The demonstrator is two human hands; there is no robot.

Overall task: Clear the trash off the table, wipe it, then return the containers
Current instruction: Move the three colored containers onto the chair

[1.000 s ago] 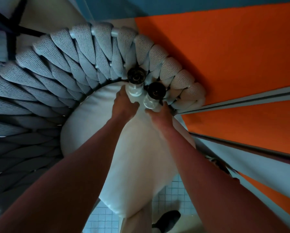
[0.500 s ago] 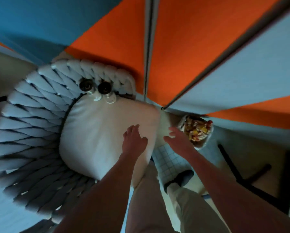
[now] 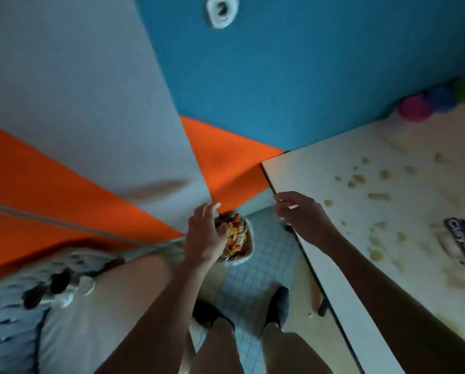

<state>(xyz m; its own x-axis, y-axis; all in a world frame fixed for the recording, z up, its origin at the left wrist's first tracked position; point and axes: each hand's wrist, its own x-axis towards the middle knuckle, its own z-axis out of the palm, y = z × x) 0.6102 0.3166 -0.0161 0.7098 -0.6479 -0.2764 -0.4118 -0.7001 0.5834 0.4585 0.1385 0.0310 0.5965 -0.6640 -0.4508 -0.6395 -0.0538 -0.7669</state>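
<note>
- Pale laminate table (image 3: 404,211) fills the right side, its dark-trimmed near edge running diagonally from the corner by the orange and blue wall (image 3: 279,76) down toward the lower right; yellowish crumbs and smears (image 3: 358,180) are scattered over its top.
- Between that edge and the chair cushion (image 3: 96,314) on the left lies a narrow strip of small-tiled floor (image 3: 269,255), where the person's two dark shoes (image 3: 278,305) stand.
- A trash bin (image 3: 246,256) full of colourful wrappers sits on the floor against the wall, just beside the table corner.
- Two dark-capped containers (image 3: 61,287) lie blurred on the chair, at the cushion's back rim.
- A dark wrapper with white lettering (image 3: 462,238) lies on the table, well away from both hands; coloured balls (image 3: 414,107) sit at the far end.
- Left hand (image 3: 203,233) hovers over the bin, fingers loosely spread, holding nothing visible.
- Right hand (image 3: 297,211) hangs over the table's corner edge, fingers relaxed; whether it touches the edge cannot be told.
- Both bare forearms reach forward and down from the bottom of the view.
</note>
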